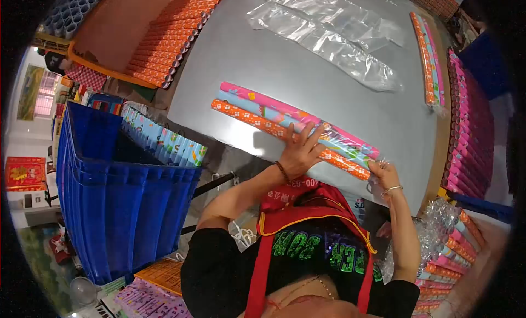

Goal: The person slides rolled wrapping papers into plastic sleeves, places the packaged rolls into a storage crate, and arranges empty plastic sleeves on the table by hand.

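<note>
Three rolls of wrapping paper lie side by side on the grey table: a pink roll point(274, 103), a light blue roll point(249, 106) and an orange roll point(246, 116). A clear plastic sleeve point(350, 144) covers their right part. Across the rolls near their middle rests my left hand point(302, 151), fingers spread and outstretched. At the right end my right hand point(385, 174) pinches the gathered edge of the sleeve between thumb and fingers.
Flat clear plastic sleeves point(339, 41) lie at the table's far side. A bagged set of rolls point(427, 60) lies at the right edge. Orange rolls point(170, 38) fill a bin at left, beside a blue crate point(126, 208). Pink rolls point(466, 126) and bagged sets point(452, 252) stand at right.
</note>
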Demonstrator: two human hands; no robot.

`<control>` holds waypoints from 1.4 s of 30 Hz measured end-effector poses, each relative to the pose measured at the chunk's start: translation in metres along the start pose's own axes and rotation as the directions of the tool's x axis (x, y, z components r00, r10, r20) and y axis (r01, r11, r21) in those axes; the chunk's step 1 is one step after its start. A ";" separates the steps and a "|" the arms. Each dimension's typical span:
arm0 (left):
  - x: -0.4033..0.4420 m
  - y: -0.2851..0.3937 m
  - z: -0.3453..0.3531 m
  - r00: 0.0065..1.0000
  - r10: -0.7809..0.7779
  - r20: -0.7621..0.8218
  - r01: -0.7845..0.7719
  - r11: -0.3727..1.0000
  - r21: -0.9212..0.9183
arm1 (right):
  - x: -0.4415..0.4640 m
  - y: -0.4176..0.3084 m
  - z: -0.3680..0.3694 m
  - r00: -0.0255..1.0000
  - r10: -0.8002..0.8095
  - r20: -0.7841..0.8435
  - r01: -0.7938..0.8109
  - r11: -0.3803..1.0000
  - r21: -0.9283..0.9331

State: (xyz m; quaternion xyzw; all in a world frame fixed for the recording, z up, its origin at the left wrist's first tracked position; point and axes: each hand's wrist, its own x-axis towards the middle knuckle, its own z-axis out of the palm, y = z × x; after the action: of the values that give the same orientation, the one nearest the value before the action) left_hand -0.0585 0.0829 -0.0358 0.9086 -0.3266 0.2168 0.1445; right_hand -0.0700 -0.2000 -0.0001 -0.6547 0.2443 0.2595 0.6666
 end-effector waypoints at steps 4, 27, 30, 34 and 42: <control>0.003 0.002 -0.005 1.000 -0.019 0.001 0.019 1.000 0.001 | 0.000 0.000 0.003 1.000 -0.023 -0.006 0.023 0.999 0.049; -0.004 -0.003 0.007 0.987 -0.096 0.125 0.088 0.994 0.068 | 0.029 0.019 -0.002 0.960 -0.278 -0.028 0.276 0.960 -0.048; 0.010 -0.009 -0.011 0.982 -0.098 0.164 0.088 0.994 0.068 | 0.015 -0.002 0.011 0.975 -0.221 0.022 0.217 0.970 0.113; 0.015 -0.018 -0.012 0.943 -0.162 0.291 0.136 0.985 0.108 | 0.027 -0.006 0.008 0.939 -0.339 0.053 0.341 0.907 -0.247; 0.020 -0.018 -0.007 0.952 -0.134 0.274 0.125 0.991 0.050 | 0.011 -0.002 -0.027 0.848 -0.527 0.058 0.452 0.663 -0.597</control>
State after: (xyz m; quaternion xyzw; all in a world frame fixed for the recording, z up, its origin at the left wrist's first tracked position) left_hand -0.0348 0.0885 -0.0217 0.9515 -0.2798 0.0831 0.0967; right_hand -0.0600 -0.2266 -0.0071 -0.8838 0.0054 0.0934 0.4585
